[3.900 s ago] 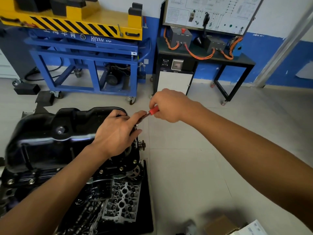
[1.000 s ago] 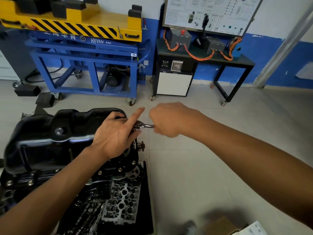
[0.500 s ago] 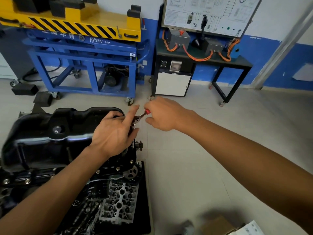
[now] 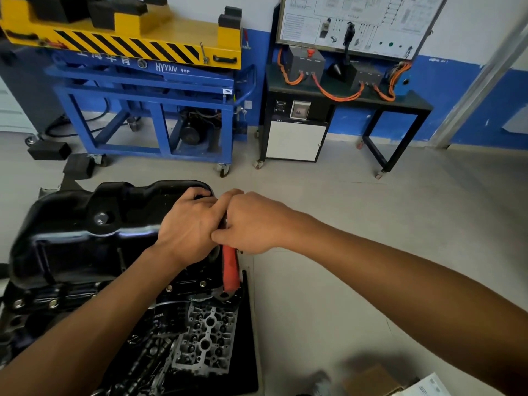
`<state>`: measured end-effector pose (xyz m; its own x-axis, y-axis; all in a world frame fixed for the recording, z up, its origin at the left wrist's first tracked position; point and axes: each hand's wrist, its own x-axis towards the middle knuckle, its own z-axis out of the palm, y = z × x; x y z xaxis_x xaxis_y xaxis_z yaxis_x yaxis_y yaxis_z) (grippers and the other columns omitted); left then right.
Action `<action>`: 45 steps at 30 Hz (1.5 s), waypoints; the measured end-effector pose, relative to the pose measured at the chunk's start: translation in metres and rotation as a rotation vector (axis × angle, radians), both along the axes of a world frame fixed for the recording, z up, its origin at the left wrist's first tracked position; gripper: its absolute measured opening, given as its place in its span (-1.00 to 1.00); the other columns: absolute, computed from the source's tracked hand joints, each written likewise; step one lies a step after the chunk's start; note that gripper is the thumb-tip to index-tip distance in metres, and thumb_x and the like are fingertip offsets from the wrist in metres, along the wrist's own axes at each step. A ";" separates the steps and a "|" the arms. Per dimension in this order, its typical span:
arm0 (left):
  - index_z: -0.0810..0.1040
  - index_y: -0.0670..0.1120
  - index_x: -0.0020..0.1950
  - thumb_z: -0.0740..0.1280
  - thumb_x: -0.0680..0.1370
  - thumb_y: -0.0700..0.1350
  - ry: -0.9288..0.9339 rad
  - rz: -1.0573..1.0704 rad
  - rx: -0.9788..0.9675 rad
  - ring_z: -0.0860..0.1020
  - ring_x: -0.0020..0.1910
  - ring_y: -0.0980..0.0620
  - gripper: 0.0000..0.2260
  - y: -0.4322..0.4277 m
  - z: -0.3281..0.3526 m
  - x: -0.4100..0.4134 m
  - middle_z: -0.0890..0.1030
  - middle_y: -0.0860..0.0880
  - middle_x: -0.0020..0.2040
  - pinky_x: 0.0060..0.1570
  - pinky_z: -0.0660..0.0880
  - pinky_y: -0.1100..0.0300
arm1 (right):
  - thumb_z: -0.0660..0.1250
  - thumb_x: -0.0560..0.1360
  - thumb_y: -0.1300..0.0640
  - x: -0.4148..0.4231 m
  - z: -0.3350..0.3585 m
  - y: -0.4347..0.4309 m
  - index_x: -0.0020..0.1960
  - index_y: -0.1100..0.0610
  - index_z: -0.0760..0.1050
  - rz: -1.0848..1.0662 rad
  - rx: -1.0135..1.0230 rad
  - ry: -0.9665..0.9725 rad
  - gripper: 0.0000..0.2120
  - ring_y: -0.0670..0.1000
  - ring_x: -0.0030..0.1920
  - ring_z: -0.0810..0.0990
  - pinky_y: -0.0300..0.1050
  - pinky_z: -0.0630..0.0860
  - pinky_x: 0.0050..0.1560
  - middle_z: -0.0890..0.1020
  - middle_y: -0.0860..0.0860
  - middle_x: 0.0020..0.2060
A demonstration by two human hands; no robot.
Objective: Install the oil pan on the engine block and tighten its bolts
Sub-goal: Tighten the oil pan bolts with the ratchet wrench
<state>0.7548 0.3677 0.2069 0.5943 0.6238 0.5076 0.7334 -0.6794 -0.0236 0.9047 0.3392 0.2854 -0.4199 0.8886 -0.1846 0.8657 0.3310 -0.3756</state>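
A glossy black oil pan (image 4: 85, 232) sits on top of the dark engine block (image 4: 71, 298) at the lower left. My left hand (image 4: 188, 227) rests on the pan's right end, its fingers curled over the rim there and over the ratchet's head, which is hidden. My right hand (image 4: 251, 221) grips a ratchet with a red handle (image 4: 230, 270); the handle hangs down toward me from the fist. Bolt heads show along the pan's near flange (image 4: 51, 302).
A silver cylinder head (image 4: 205, 338) lies on a black mat (image 4: 245, 352) below the block. A blue and yellow lift cart (image 4: 148, 90) and a black bench with orange cables (image 4: 343, 92) stand at the back. Cardboard and paper (image 4: 400, 384) lie bottom right.
My right hand has swung the ratchet handle from pointing away to the right round toward me, and it now sits close against my left hand. The left hand stays on the pan's end.
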 end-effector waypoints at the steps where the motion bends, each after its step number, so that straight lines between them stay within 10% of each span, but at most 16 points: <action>1: 0.30 -0.15 0.32 0.37 0.36 -0.19 0.000 0.000 -0.014 0.66 -0.31 -0.12 -0.45 0.001 -0.002 0.000 0.64 -0.07 -0.34 0.16 0.30 0.07 | 0.41 0.48 -0.04 0.003 0.004 0.002 -0.43 -0.03 0.37 0.013 -0.012 0.005 -0.63 -0.13 -0.47 0.44 -0.17 0.31 -0.41 0.44 -0.11 -0.55; 10: 0.33 -0.08 0.45 0.19 0.63 0.01 0.015 0.045 -0.018 0.65 -0.17 -0.07 -0.60 0.005 -0.005 0.000 0.69 0.00 -0.22 0.18 0.31 0.08 | 0.26 0.55 0.25 0.027 0.018 0.032 -0.14 0.09 0.52 0.031 0.316 -0.404 -0.86 0.02 -0.28 0.48 -0.12 0.27 -0.40 0.44 -0.01 -0.31; 18: 0.26 -0.14 0.53 0.27 0.60 0.01 -0.004 0.056 -0.022 0.65 -0.22 -0.04 -0.46 0.004 -0.006 0.000 0.70 0.02 -0.16 0.18 0.32 0.11 | 0.28 0.59 0.21 0.042 0.000 0.052 0.49 0.04 0.29 0.057 0.043 -0.088 -0.51 0.06 0.16 0.53 0.08 0.50 0.21 0.56 0.07 0.24; 23: 0.39 -0.11 0.38 0.16 0.59 0.03 -0.026 0.097 0.005 0.65 -0.24 -0.06 -0.60 0.002 -0.003 0.004 0.67 0.01 -0.28 0.16 0.31 0.11 | 0.32 0.54 0.02 0.050 0.000 0.042 0.01 0.09 0.52 -0.008 0.256 -0.260 -0.86 0.09 -0.16 0.57 -0.09 0.38 -0.31 0.49 -0.04 -0.28; 27: 0.50 -0.11 0.28 0.27 0.58 -0.04 -0.046 0.130 -0.005 0.66 -0.23 -0.04 -0.70 0.000 -0.003 0.007 0.67 0.02 -0.29 0.16 0.32 0.11 | 0.34 0.50 -0.01 0.044 0.012 0.017 -0.35 0.07 0.38 -0.035 0.258 -0.311 -0.69 0.04 -0.42 0.49 -0.16 0.24 -0.44 0.47 -0.04 -0.45; 38: 0.52 -0.11 0.20 0.36 0.40 -0.09 0.004 0.065 -0.082 0.64 -0.28 -0.04 -0.63 -0.002 0.004 0.003 0.63 0.03 -0.31 0.16 0.30 0.10 | 0.41 0.46 -0.18 0.002 0.009 -0.007 -0.46 0.01 0.41 0.060 -0.079 -0.091 -0.57 -0.10 -0.43 0.47 -0.18 0.33 -0.39 0.48 -0.09 -0.51; 41: 0.49 -0.11 0.17 0.22 0.48 -0.09 -0.049 0.052 -0.050 0.64 -0.28 -0.06 -0.72 0.000 0.002 0.003 0.64 0.03 -0.31 0.13 0.30 0.11 | 0.40 0.49 -0.15 0.008 0.018 -0.001 -0.49 0.03 0.44 0.087 -0.166 -0.217 -0.55 -0.20 -0.57 0.44 -0.33 0.27 -0.56 0.44 -0.15 -0.68; 45: 0.42 -0.04 0.17 0.14 0.57 0.00 -0.039 0.044 -0.067 0.63 -0.26 -0.05 -0.77 0.002 -0.001 0.003 0.62 0.04 -0.31 0.12 0.31 0.11 | 0.39 0.53 -0.12 0.020 0.034 0.015 -0.39 0.06 0.54 0.114 -0.250 -0.446 -0.61 -0.23 -0.42 0.52 -0.25 0.39 -0.29 0.58 -0.14 -0.57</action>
